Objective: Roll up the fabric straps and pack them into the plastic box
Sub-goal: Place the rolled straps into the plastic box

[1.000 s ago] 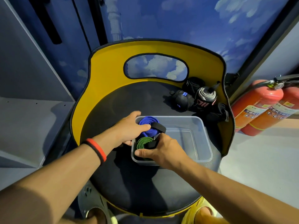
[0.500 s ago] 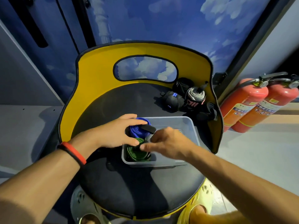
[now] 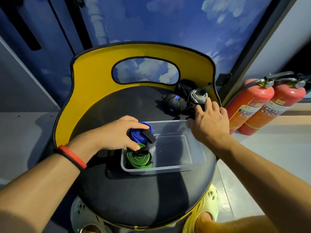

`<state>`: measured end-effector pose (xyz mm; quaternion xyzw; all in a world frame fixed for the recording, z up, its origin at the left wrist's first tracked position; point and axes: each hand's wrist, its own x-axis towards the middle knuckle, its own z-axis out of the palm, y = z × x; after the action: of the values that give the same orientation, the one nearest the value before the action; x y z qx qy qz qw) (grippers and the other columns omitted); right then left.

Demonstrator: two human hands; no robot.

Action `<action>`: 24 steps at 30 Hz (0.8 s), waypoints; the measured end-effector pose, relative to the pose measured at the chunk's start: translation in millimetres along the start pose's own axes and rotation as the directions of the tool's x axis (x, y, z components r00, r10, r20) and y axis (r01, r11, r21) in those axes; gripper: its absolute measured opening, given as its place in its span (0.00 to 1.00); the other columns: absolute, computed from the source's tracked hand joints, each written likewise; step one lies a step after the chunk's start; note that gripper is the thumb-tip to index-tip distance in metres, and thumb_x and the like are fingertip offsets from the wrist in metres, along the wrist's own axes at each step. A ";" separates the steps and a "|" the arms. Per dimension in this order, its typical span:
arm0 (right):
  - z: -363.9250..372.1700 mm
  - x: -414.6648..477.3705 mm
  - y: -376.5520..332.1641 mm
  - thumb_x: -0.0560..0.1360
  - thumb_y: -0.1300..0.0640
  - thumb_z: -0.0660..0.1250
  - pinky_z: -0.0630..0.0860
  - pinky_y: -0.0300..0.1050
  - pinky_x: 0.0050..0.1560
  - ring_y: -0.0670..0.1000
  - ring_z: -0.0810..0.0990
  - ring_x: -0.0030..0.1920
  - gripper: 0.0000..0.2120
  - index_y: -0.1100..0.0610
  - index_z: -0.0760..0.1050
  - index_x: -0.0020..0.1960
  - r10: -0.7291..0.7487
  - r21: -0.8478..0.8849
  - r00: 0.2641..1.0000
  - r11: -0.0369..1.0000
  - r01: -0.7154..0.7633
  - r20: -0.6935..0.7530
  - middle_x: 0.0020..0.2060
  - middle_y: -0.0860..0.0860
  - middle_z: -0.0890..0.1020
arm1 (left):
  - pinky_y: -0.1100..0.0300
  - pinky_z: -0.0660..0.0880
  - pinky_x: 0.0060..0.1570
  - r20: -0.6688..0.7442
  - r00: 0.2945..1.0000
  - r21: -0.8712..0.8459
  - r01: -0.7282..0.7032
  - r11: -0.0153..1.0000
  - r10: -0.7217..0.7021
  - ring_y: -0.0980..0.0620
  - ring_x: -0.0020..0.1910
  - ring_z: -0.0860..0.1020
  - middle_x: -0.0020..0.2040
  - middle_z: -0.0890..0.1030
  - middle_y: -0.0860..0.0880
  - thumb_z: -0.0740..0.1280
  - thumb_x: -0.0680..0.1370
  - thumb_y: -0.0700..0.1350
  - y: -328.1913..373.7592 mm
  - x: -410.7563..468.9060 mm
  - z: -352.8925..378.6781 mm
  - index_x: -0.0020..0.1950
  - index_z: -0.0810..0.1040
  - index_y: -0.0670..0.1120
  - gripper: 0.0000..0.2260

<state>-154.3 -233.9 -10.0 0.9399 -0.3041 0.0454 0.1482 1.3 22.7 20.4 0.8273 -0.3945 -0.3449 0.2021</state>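
Slippage looked the nearest risk: the clear rectangular plastic box (image 3: 161,171) sat on the round black seat (image 3: 134,199) with nothing bracing it, its right end close to the seat's right edge, so a sideways push while packing could, in my judgement, slide it toward that edge. Inside it, in the near-left corner, the green rolled fabric strap (image 3: 138,157) lay flat with its black tail loose across the top, and it might uncoil if its neighbour were jammed against it. Just behind it, in the far-left corner, the blue rolled fabric strap (image 3: 139,134) stood partly above the rim; let go too early, it could spring open or tip out over the wall. The left hand (image 3: 114,134) held that blue roll, fingers curled over its top and far side, thumb on the near side just above the green roll, the black strap end poking out to the right of the fingertips. Farther off, the right hand (image 3: 209,125) was beyond the box's far-right corner, fingers spread and holding nothing, the fingertips at the lower side of the upright grey-and-white rolled strap (image 3: 197,98) near the yellow backrest (image 3: 94,81); whether they touched it I could not tell. A one-handed grab there could loosen its coils or knock the black rolled bundles (image 3: 174,105) lying just to its left, while the box's right half lay free to take it.
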 end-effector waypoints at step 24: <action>-60.8 -6.2 -15.7 0.68 0.49 0.74 0.80 0.55 0.40 0.59 0.73 0.52 0.28 0.52 0.71 0.65 -0.267 0.333 0.961 0.902 0.275 -0.070 0.57 0.54 0.66 | 0.65 0.61 0.65 -0.049 0.999 0.011 -0.019 1.000 0.019 0.56 0.67 0.70 0.69 0.67 0.56 0.80 0.71 0.44 -1.7 -3.3 0.2 0.72 0.76 0.59 0.31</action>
<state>-149.8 -199.8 42.9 0.9838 -0.1566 0.0867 -0.0075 0.5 26.4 20.6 0.8328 -0.3992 -0.3205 0.2106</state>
